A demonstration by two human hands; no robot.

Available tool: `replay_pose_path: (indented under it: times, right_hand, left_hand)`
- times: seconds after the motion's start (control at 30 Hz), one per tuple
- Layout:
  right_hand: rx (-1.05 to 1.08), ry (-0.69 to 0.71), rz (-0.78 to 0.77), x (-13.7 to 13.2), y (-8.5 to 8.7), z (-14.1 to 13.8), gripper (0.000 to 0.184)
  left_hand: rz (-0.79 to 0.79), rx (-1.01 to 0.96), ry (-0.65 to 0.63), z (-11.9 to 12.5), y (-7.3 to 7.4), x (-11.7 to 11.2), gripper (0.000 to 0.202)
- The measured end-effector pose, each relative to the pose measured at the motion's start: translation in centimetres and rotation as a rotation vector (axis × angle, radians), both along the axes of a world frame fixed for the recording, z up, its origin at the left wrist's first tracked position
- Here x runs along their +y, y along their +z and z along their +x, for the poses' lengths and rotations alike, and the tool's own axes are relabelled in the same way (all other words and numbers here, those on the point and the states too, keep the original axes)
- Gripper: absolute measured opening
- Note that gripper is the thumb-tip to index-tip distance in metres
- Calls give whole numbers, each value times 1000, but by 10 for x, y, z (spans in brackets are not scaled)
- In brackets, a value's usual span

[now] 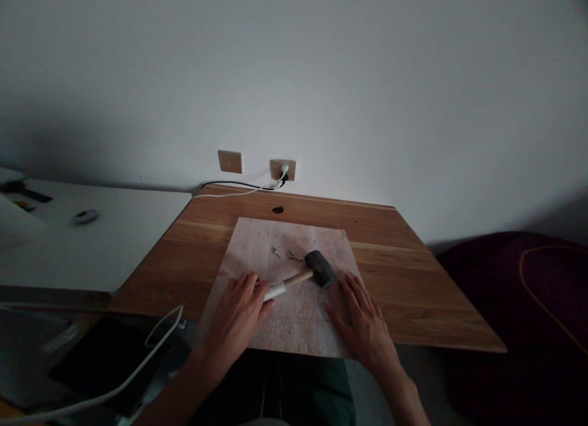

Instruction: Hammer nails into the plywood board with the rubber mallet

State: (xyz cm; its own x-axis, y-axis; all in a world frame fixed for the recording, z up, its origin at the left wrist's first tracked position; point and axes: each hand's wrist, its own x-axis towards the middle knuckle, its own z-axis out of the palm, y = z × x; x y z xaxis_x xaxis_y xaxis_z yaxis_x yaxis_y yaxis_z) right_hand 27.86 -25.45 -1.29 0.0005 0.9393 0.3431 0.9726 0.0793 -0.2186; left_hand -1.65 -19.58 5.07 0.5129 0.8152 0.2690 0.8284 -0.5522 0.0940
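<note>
A rubber mallet (320, 269) with a dark head and a pale wooden handle lies aslant on a whitish wooden board (294, 325). The white-wrapped end of its handle runs under my left hand (241, 306), between the bent fingers and the thumb, and the hand is closed about it. My right hand (362, 315) is open, resting on the board's right edge beside the mallet head, fingers stretched out and holding nothing. Beyond the handle, small metal nails or screws lie in two loose clusters, one on the left (276, 251) and one near the head (293, 255).
The board sits on a brown wooden table (408, 291) against a wall. Cables run from a wall socket (283, 170) along the back edge. A white table (124, 230) with a computer mouse (85, 216) adjoins on the left. A white cable (133, 377) hangs at the lower left.
</note>
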Motion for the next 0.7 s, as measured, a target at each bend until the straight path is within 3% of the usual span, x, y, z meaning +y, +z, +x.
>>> replay_pose_path:
  times: [0.13,0.23,0.33,0.43,0.57,0.7]
  right_hand:
    - [7,-3,0,0,-1,0,64]
    - [16,-7,7,-1,0,-1,64]
    - [16,-5,16,-1,0,-1,64]
    - [10,-5,2,-1,-1,-1,65]
    - [13,-21,-13,-1,-2,-1,65]
    - [9,-35,-3,-1,-3,-2,65]
  left_hand:
    - [33,66,28,16,-2,2,5]
    - [112,52,14,14,-7,2,7]
    - [160,-105,-20,4,-8,7,13]
    - [159,-397,10,-6,1,20,22]
    - [-50,-736,235,-19,21,46,31]
    - [-327,-963,337,-32,15,61,46]
